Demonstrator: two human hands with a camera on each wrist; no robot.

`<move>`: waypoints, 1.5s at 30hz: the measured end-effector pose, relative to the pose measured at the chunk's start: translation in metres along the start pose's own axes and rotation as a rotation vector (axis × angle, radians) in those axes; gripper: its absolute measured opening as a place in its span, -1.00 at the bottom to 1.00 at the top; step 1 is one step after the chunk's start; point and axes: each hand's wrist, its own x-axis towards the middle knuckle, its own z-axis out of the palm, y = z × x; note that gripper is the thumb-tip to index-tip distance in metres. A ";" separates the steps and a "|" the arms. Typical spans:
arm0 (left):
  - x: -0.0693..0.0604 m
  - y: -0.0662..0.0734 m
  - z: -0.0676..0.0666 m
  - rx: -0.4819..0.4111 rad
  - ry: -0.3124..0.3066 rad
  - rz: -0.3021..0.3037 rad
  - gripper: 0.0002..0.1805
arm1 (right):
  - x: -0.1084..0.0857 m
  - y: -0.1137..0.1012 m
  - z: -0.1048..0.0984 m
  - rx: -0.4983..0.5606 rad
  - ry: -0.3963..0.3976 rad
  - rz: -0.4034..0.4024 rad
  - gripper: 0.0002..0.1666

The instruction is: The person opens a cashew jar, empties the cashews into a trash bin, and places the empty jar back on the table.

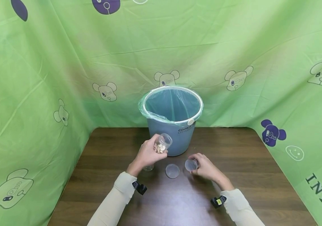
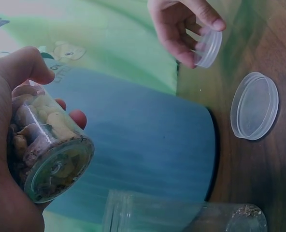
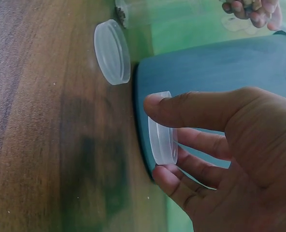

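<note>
My left hand [image 1: 147, 153] grips a clear plastic jar [image 1: 165, 140], lidless and tilted, in front of the bin. Pale and brownish nut-like pieces [image 2: 51, 121] fill much of the jar; their exact kind is unclear. Just above the table, my right hand [image 1: 207, 168] pinches a round translucent lid [image 3: 162, 128] by its edge between thumb and fingers. A second lid [image 1: 172, 171] lies on the table between the hands. Below my left hand stands another clear jar [image 2: 177, 215], with some crumbs at its bottom; the hand partly hides it in the head view.
A blue-grey trash bin [image 1: 172, 133] stands at the back middle of the wooden table [image 1: 107, 160]. A thin green bag lines it, held by a white rim ring [image 1: 175, 121]. Green printed cloth [image 1: 206, 47] hangs around the back and sides.
</note>
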 end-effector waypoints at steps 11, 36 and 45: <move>0.002 -0.001 -0.008 -0.010 0.019 0.017 -0.50 | -0.001 0.004 0.007 0.012 -0.020 0.003 -0.31; 0.007 0.002 -0.025 -0.034 0.049 0.035 -0.50 | -0.005 0.009 0.019 -0.011 -0.052 0.029 -0.29; 0.010 0.003 -0.034 -0.046 0.059 0.010 -0.47 | -0.006 0.009 0.021 -0.019 -0.059 0.043 -0.31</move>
